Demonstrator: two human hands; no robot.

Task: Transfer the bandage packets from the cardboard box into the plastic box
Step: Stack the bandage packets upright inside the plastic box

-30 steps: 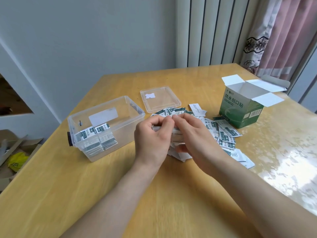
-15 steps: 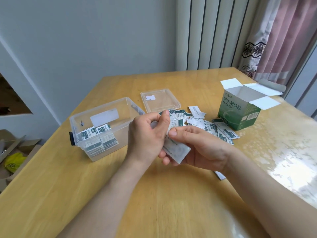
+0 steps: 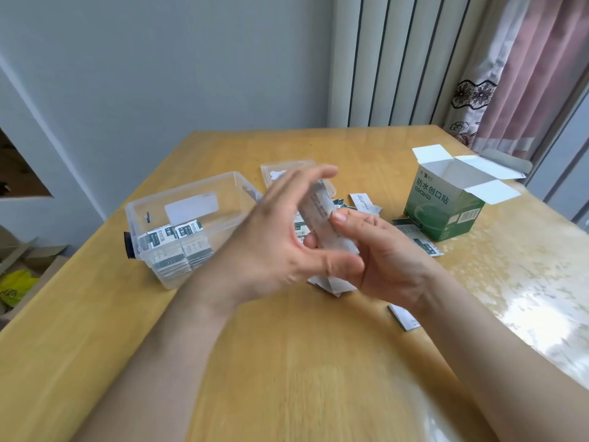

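My right hand [image 3: 379, 256] grips a stack of white bandage packets [image 3: 322, 218] upright above the table, thumb on its top edge. My left hand [image 3: 287, 237] is spread against the stack's left side, fingers extended and blurred. The clear plastic box [image 3: 191, 199] stands to the left with two rows of packets [image 3: 178, 247] in its near corner. The green cardboard box [image 3: 446, 205] stands at the right, flaps up. Loose packets [image 3: 417, 239] lie on the table between the hands and the green box, partly hidden by my hands.
The plastic box's clear lid [image 3: 296, 169] lies flat behind my hands. One packet [image 3: 403, 317] lies under my right wrist. The wooden table [image 3: 302, 362] runs to a wall and radiator at the back. Cardboard and a yellow bag [image 3: 16, 285] sit on the floor at left.
Both hands rose from the pile with a gathered stack. The right hand tipped the stack upright, and the left hand's fingers came off it and spread alongside.
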